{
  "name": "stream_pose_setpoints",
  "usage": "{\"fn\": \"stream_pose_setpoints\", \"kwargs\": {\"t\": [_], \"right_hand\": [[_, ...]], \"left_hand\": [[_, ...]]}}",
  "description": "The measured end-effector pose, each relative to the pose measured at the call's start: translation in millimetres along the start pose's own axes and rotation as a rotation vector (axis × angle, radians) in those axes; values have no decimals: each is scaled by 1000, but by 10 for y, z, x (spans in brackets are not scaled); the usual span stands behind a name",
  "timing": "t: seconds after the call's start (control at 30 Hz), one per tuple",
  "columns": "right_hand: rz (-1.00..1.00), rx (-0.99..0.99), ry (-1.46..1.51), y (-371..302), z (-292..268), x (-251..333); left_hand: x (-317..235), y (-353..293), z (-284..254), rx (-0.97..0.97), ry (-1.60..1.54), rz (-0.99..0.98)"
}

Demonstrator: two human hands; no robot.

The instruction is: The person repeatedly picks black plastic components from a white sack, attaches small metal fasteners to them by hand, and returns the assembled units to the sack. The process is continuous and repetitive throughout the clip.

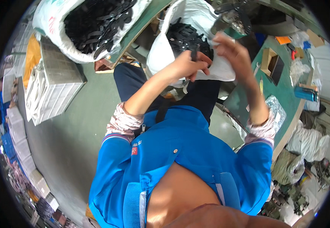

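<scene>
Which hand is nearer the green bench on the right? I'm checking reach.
Right. The right hand is raised beside the green bench; the left hand sits farther away, over the white sack of black parts.

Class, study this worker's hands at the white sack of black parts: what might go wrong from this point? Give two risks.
1. The left hand pinches a small black piece above the lap; it may slip and drop to the floor.
2. The right hand tugs the rim of the white sack, which sags open beside the knees; pulled further, it might tip and spill its black parts.
</scene>
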State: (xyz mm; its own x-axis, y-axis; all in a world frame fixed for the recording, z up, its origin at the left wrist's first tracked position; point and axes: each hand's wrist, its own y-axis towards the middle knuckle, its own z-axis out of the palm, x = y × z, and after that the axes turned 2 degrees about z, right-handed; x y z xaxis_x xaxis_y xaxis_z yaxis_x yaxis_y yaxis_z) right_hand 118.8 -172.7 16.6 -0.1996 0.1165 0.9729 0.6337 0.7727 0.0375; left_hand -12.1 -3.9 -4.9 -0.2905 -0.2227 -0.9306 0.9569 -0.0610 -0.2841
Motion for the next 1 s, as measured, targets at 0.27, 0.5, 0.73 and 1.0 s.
{"fn": "stream_pose_setpoints", "kwargs": {"t": [0.27,0.5,0.73,1.0], "right_hand": [[23,-333,416,-424,662,-18],[60,-376,420,-613,527,-42],[156,-251,490,-717,1017,-193],[227,-232,522,-934,1140,-214]], "left_hand": [[-102,-206,-32,89,175,74],[39,-718,-2069,-828,785,276],[-58,-877,-2856,-636,1230,-136],[-172,-735,-3144,-288,1199,-287]]}}
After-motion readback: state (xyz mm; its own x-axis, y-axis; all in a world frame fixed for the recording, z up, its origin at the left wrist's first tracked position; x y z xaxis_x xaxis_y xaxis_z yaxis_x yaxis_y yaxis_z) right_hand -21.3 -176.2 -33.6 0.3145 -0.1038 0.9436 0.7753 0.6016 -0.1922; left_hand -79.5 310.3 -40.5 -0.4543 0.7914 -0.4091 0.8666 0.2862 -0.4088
